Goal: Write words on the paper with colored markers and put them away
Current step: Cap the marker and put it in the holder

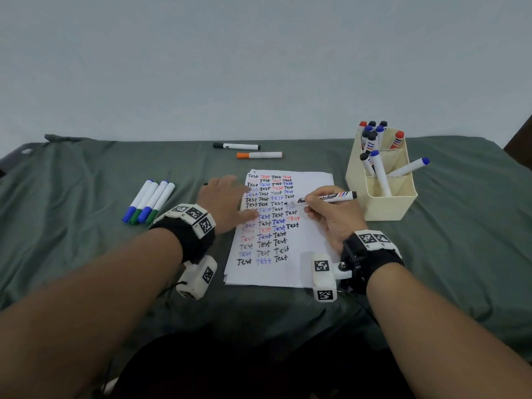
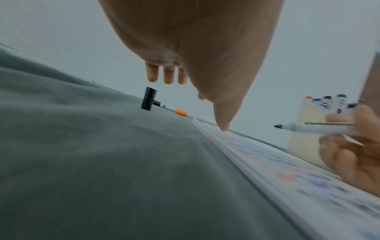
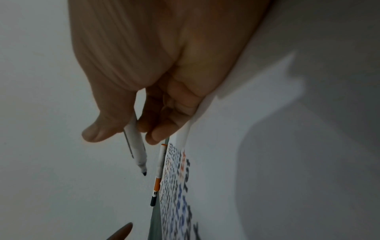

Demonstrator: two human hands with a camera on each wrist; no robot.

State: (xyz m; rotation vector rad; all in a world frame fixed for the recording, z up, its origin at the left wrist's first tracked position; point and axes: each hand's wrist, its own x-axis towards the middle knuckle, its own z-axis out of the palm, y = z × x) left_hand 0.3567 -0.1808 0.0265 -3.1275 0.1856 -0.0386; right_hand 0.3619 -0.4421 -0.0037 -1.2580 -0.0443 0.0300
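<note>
Green cloth point(image 1: 86, 174) under paper point(image 1: 311, 246), pale wall point(image 1: 259, 53) behind

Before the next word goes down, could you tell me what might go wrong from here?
The right hand holds the uncapped black marker with its tip just above the paper, so a slip could leave a stray mark. The left hand lies over earlier words and might smear ink that is not yet dry.

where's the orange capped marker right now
In the head view the orange-capped marker lies flat on the green cloth just beyond the top edge of the paper, right beside the black-capped marker.
</note>
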